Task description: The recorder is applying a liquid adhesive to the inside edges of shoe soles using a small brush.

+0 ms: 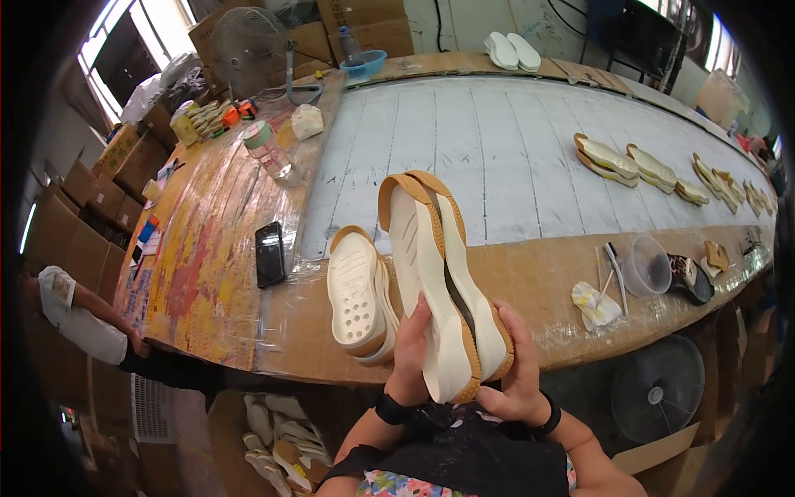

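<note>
A pair of cream shoe soles [443, 290] with tan toe and heel trim is held upright, side by side, in front of me. My left hand [409, 352] closes round the left sole's lower side, thumb along its edge. My right hand [517, 369] wraps the other sole's heel end from the right. Just left of them, another pair of cream soles [356, 294] lies stacked on the brown-covered table edge [542, 286]; the top one shows a cluster of round holes. The fingers beneath the held soles are partly hidden.
A phone [270, 254] and a clear bottle [272, 153] lie to the left. Farther right are rows of soles [609, 159]. Near the right edge stand a clear plastic tub [646, 267], a brush [617, 277] and a crumpled cloth [595, 305]. A person's arm [108, 319] shows at far left.
</note>
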Demonstrator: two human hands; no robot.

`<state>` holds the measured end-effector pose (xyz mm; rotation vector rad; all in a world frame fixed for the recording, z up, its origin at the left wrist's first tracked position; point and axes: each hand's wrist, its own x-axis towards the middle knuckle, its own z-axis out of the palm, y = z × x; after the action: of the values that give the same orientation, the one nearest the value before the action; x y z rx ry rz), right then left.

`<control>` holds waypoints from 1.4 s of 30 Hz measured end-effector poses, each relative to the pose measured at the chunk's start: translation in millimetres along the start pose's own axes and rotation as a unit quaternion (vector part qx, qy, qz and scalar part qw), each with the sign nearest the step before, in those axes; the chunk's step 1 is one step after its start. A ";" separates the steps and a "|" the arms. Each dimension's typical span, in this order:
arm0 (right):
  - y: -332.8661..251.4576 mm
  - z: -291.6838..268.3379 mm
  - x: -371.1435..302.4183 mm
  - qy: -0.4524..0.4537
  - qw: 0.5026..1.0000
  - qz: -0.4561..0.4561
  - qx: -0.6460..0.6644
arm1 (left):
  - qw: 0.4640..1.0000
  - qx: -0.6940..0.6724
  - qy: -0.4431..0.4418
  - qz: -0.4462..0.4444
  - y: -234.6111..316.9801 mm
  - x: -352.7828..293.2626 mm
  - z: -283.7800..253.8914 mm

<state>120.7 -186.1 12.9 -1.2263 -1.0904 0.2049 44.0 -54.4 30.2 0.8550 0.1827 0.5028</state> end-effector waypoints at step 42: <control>135.5 171.3 75.2 -0.418 0.815 0.384 0.117 | 0.980 0.067 0.180 0.046 76.0 -109.7 -262.0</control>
<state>84.7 26.9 -68.7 -1.3135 -1.1720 1.5826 -169.7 110.1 -87.0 0.9008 0.5161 0.7383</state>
